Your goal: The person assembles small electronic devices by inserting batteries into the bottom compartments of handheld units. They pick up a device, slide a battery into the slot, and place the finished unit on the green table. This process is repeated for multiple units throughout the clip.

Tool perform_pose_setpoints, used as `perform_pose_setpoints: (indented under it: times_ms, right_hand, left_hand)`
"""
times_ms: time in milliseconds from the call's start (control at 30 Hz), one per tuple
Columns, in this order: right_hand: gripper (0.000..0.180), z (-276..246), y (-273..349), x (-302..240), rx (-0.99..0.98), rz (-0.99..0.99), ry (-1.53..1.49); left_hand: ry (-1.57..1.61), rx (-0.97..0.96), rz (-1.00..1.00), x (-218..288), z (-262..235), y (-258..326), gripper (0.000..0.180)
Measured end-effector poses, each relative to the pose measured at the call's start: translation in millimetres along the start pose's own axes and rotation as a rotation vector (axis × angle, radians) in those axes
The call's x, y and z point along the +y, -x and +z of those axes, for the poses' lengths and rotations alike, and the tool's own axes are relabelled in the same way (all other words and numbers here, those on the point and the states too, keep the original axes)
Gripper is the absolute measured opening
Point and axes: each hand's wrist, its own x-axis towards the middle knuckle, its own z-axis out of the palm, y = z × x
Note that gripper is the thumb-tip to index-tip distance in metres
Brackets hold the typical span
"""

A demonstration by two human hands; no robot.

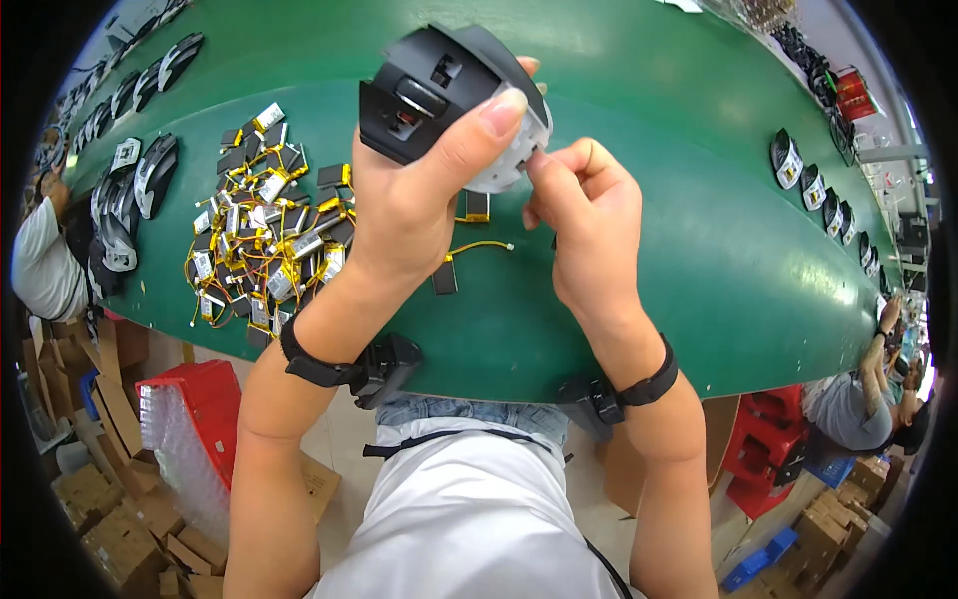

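My white shirt [469, 519] is filling the bottom of the view, and above it I'm holding a black mouse shell [439, 85] up over the green table [699, 250], left hand [419, 190] clamped around it. My right hand [584, 215] is pinching together at its white underside edge, while a heap of small batteries [269, 235] is lying off to my left.

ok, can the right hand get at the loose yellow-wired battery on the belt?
Probably yes: the battery lies uncovered on the green belt beside the right hand, though its fingertips are now pinching at the mouse shell.
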Motion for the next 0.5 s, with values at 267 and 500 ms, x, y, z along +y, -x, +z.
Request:
perform_pose_setpoints:
  times_ms: [267,500]
  right_hand:
    - [0.016,1.4,2.0,1.9,0.018,-0.066,0.081]
    - [0.014,-0.1,4.0,-3.4,0.023,0.095,-0.016]
  left_hand:
    - [0.064,0.03,0.034,-1.5,4.6,2.8,0.036]
    - [-0.167,-0.058,0.092,-3.8,-0.5,3.7,0.034]
